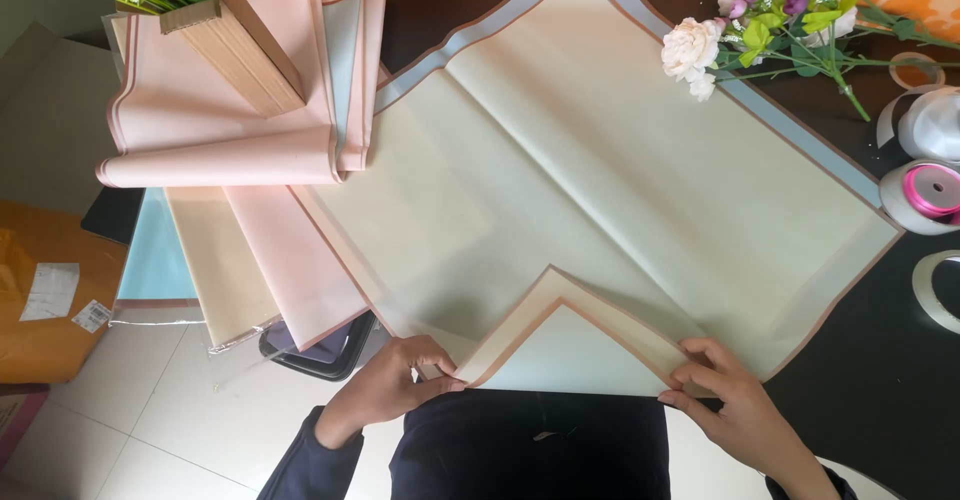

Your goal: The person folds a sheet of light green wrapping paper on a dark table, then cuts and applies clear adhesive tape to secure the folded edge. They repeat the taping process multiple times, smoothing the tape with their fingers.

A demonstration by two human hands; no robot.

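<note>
Seen from above, two bare hands work at the near edge of a dark table (pixel 860 380); both wear dark sleeves. The left hand (pixel 385 385) is closed narrow, thumb and fingertips pinching the left end of a fold in a large cream sheet (pixel 620 170); the right hand (pixel 725 400) lies flatter, fingers pressed on the right end of the same fold, thumb tucked beneath the edge. Between the hands the sheet's near corner (pixel 560 340) is turned up and back toward the middle, making a triangle flap with a brown border and a pale blue underside; the flap lies flat, touching the sheet under it.

The sheet spreads away from both hands as a diamond, its far corner well beyond them; a soft crease runs across it. Up and left of the left hand, a stack of sheets (pixel 250 260) in pink, tan and blue fans off the table edge; farther beyond that, a pink roll (pixel 215 165) and a cardboard block (pixel 240 50) sit on more pink paper. Far beyond the right hand lie artificial flowers (pixel 745 20), white and purple with green stems; to its right and beyond, ribbon spools (pixel 925 195), white and pink.

Risk, as a judgement: the fold could set crooked if one hand slides before the other presses, since the paper looks slick; the sheet overhangs the near edge, so a pull toward the body might drag it off or crumple the flap.
</note>
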